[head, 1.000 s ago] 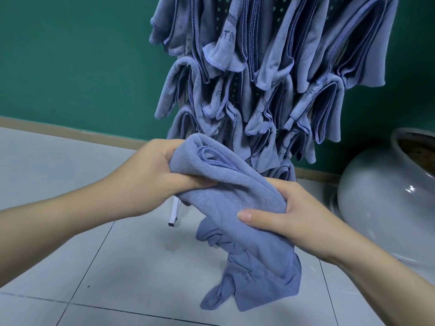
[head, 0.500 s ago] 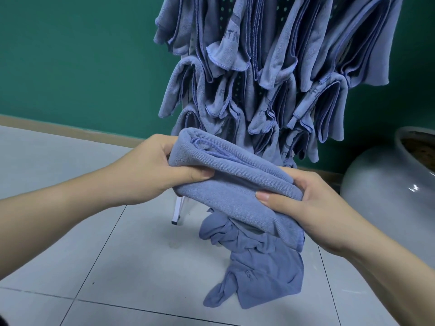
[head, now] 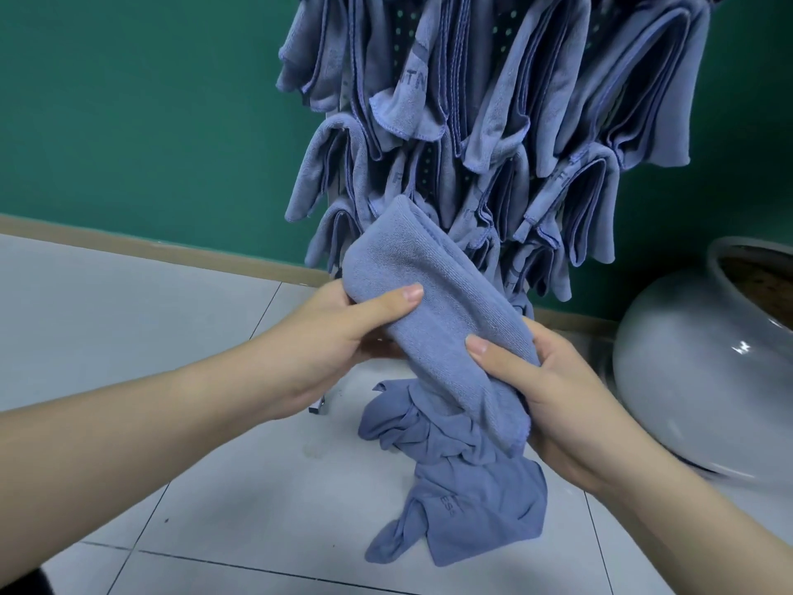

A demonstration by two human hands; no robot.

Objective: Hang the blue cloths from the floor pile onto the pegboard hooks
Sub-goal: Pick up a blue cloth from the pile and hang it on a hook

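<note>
A folded blue cloth [head: 433, 311] is held between both hands in front of the pegboard. My left hand [head: 339, 345] grips its upper end, thumb on top. My right hand [head: 558, 405] grips its lower end, thumb across the front. The cloth slants from upper left to lower right. Below it a small pile of blue cloths [head: 459, 487] lies crumpled on the floor tiles. The pegboard [head: 500, 32] stands against the green wall, almost wholly covered by several hanging blue cloths [head: 493, 135]; its hooks are hidden.
A large grey ceramic pot [head: 703, 380] sits on the floor at the right, close to my right forearm. A white leg of the pegboard stand [head: 318, 406] shows under my left hand. Grey floor tiles [head: 128, 319] spread to the left.
Both hands have folded the cloth tighter and tilted it more upright, its top end rising toward the lowest hanging cloths. The floor pile has not moved.
</note>
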